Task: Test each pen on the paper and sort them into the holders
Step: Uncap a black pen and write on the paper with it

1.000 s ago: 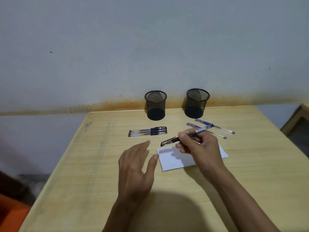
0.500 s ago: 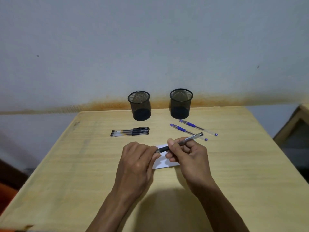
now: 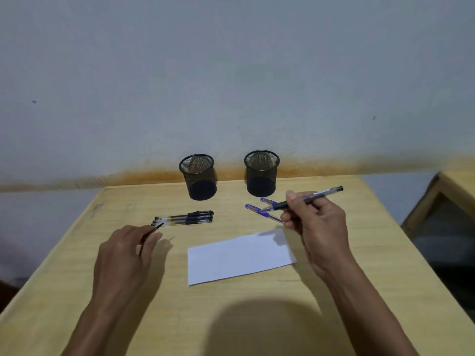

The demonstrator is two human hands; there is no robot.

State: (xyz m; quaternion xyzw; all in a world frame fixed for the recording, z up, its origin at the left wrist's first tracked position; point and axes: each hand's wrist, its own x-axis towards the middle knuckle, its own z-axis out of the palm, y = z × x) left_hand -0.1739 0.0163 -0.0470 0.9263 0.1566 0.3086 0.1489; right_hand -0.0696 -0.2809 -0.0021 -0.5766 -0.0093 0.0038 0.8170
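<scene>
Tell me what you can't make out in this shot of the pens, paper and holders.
All in the head view:
- Pen cap: mostly hidden inside the left hand.
- Blue pens: far ends covered by the right hand and the pen it grips.
- Paper: any marks too faint to tell.
- Black pens: count unclear, bunched.

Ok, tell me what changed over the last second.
The cap came off the pen: the left hand reached in, pinched it, and pulled away left with it. The right hand kept its grip and lifted the pen off the paper, which is now uncovered. The black pens, blue pens and both holders stayed put.
</scene>
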